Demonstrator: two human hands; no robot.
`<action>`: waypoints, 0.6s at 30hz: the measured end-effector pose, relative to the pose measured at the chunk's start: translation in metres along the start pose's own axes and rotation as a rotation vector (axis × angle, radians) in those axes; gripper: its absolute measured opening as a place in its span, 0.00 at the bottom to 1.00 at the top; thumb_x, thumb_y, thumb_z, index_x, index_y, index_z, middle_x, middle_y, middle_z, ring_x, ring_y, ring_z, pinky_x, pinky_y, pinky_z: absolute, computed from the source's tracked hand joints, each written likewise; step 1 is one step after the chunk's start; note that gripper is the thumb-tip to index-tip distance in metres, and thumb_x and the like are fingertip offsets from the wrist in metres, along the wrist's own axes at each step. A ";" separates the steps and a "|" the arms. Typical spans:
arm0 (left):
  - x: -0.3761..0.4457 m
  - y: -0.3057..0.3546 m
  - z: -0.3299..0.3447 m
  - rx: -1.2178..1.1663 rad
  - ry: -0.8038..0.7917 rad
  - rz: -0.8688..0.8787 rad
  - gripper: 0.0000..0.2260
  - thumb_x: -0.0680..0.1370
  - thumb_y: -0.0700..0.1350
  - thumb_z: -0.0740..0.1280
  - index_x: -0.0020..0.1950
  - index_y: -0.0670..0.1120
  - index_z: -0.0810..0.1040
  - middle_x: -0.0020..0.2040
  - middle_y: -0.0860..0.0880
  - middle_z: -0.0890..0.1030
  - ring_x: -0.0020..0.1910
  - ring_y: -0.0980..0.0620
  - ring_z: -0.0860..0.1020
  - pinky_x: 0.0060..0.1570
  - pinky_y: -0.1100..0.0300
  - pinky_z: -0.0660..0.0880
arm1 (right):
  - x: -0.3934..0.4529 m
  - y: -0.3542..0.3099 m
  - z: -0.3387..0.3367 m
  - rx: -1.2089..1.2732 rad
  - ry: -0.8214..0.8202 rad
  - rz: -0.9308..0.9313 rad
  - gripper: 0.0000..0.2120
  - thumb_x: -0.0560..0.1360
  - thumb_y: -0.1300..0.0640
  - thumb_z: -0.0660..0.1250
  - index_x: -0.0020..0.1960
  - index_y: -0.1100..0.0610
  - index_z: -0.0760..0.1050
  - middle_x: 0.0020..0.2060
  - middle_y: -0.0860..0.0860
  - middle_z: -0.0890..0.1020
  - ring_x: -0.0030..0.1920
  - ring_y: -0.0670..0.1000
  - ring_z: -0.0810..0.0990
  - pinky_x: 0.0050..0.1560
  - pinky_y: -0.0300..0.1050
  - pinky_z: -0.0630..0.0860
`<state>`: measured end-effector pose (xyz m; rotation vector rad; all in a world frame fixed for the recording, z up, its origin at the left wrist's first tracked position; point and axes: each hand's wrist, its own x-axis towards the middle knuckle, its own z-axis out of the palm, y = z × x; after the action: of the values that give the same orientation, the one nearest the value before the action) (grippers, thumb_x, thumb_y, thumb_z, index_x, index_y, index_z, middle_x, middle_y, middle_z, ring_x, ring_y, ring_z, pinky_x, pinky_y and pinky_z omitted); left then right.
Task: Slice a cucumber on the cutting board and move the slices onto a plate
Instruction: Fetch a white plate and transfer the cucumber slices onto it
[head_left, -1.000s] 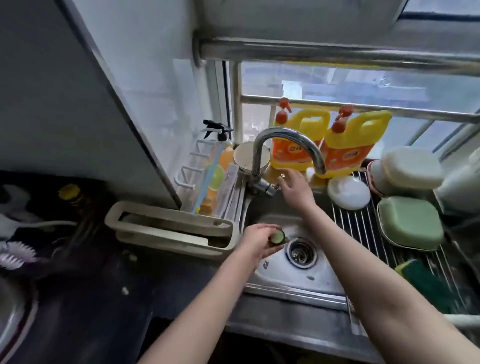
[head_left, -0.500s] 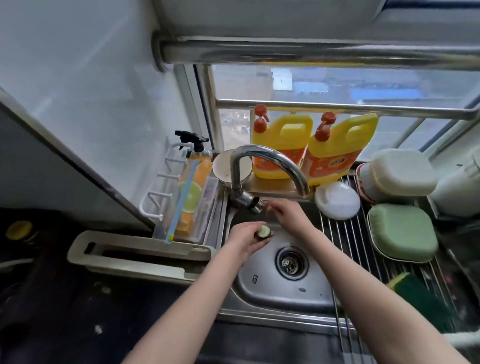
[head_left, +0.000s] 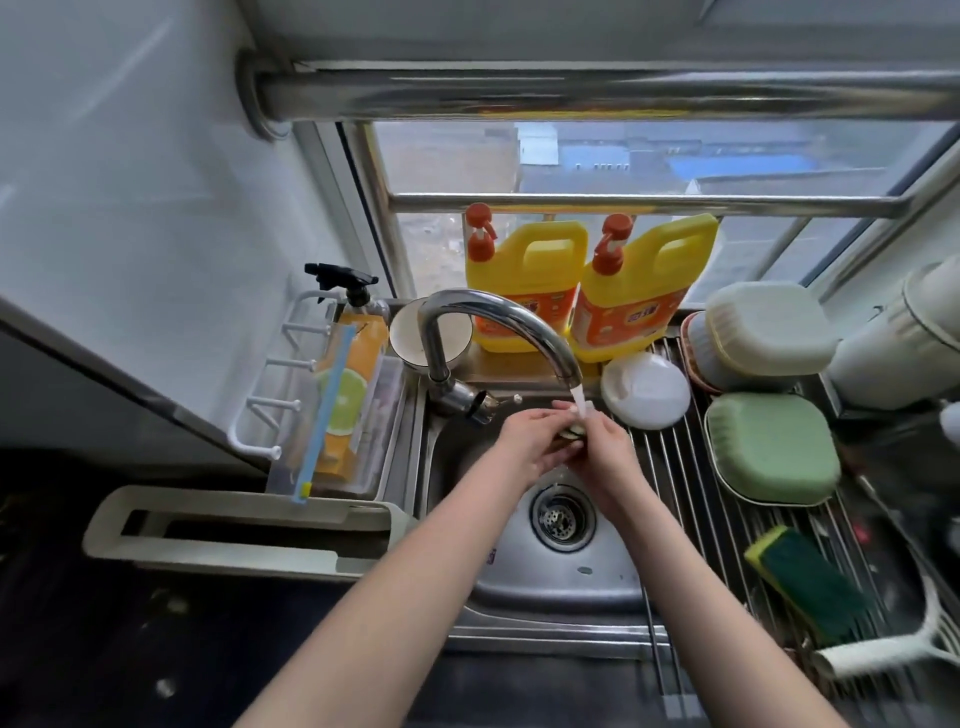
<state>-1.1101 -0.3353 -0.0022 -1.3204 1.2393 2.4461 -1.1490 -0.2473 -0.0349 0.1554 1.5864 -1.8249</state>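
Note:
Over the steel sink (head_left: 519, 582), both my hands meet under running water from the curved tap (head_left: 498, 322). My left hand (head_left: 535, 444) and my right hand (head_left: 605, 452) hold a short green cucumber (head_left: 573, 430) between them; only its pale cut end shows between the fingers. The water stream hits the cucumber and runs down toward the drain (head_left: 562, 514). No cutting board or knife is in view. A white round plate-like dish (head_left: 645, 391) lies on the rack just right of the tap.
Two yellow detergent jugs (head_left: 524, 280) stand on the sill behind the tap. A roll-up drying rack (head_left: 691, 499) holds a green container (head_left: 769, 452), a white container (head_left: 763, 332) and a green sponge (head_left: 805, 582). A beige holder (head_left: 234, 525) and spray bottle (head_left: 353, 364) sit left.
My right hand left the tap handle and joined my left hand on the cucumber. Water now runs from the spout. The cucumber moved up under the stream.

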 end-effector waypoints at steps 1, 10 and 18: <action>0.001 0.001 0.005 0.013 -0.013 -0.010 0.02 0.77 0.37 0.66 0.45 0.41 0.77 0.40 0.44 0.78 0.37 0.52 0.77 0.29 0.67 0.77 | 0.001 0.000 -0.002 0.016 0.025 -0.004 0.16 0.81 0.54 0.56 0.51 0.58 0.80 0.49 0.62 0.82 0.49 0.58 0.81 0.51 0.52 0.76; 0.026 -0.006 0.025 0.492 0.169 0.173 0.08 0.76 0.46 0.65 0.50 0.46 0.81 0.50 0.44 0.81 0.50 0.46 0.79 0.54 0.51 0.77 | 0.007 0.001 0.003 -0.185 0.224 -0.175 0.08 0.81 0.57 0.57 0.52 0.57 0.74 0.50 0.58 0.80 0.53 0.57 0.78 0.54 0.53 0.76; 0.022 0.010 0.040 -0.168 -0.061 -0.051 0.12 0.82 0.43 0.56 0.41 0.43 0.72 0.35 0.47 0.75 0.28 0.54 0.74 0.28 0.63 0.74 | 0.015 -0.016 -0.002 0.139 0.177 -0.081 0.22 0.83 0.46 0.46 0.52 0.56 0.76 0.47 0.56 0.81 0.49 0.53 0.79 0.53 0.46 0.74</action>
<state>-1.1548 -0.3200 -0.0008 -1.2871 0.9927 2.5826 -1.1698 -0.2514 -0.0302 0.3286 1.6050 -2.0328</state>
